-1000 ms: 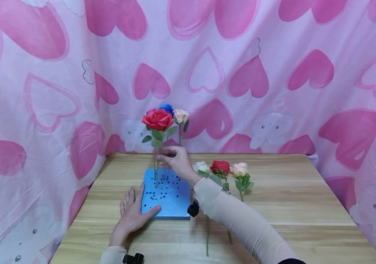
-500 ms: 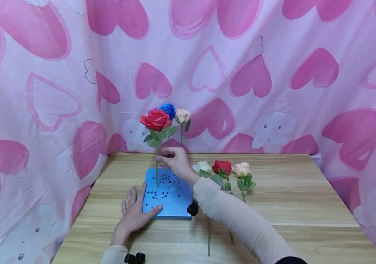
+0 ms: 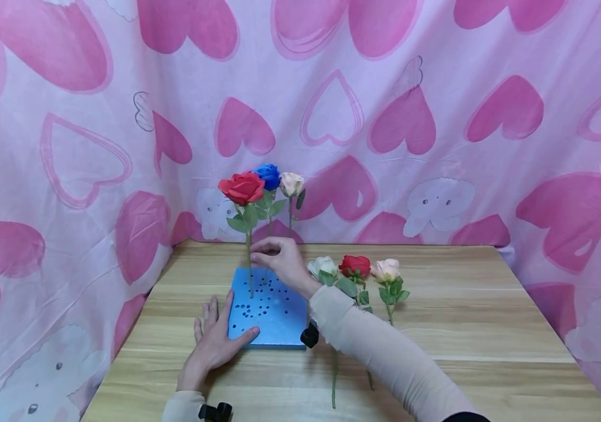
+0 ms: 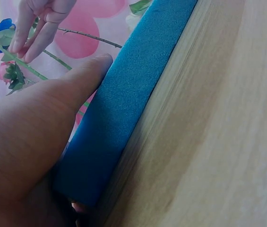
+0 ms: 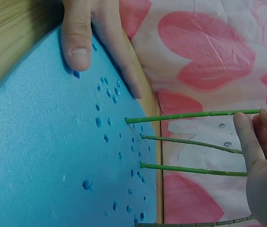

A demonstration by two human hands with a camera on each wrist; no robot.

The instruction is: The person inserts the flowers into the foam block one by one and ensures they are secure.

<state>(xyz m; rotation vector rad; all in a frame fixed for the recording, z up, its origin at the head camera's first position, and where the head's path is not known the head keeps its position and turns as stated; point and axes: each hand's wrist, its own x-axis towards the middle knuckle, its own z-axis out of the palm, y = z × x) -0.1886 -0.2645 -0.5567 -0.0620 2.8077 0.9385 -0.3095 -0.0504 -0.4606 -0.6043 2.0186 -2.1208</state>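
My right hand (image 3: 281, 261) pinches the green stem of a red rose (image 3: 242, 188) between thumb and fingertips. The stem's lower end meets a blue foam board (image 3: 274, 328) full of small holes, and the rose stands nearly upright. My left hand (image 3: 216, 340) lies along the board's left side, fingers spread, with the thumb (image 5: 78, 49) on its top face. Behind the red rose, a blue rose (image 3: 267, 176) and a pale pink rose (image 3: 292, 184) stand on stems in the board. A pink rose (image 4: 3, 71) shows in the left wrist view; the red one hides it from the head view.
Right of the board, a white rose (image 3: 323, 267), a second red rose (image 3: 355, 266) and a peach rose (image 3: 386, 269) lie on the wooden table (image 3: 469, 328). My right forearm covers parts of their stems. A pink heart-patterned curtain (image 3: 326, 117) hangs behind.
The red rose's bloom has shifted left and slightly up, uncovering more of the blue rose. My right hand keeps its pinch on the stem; the left hand stays at the board.
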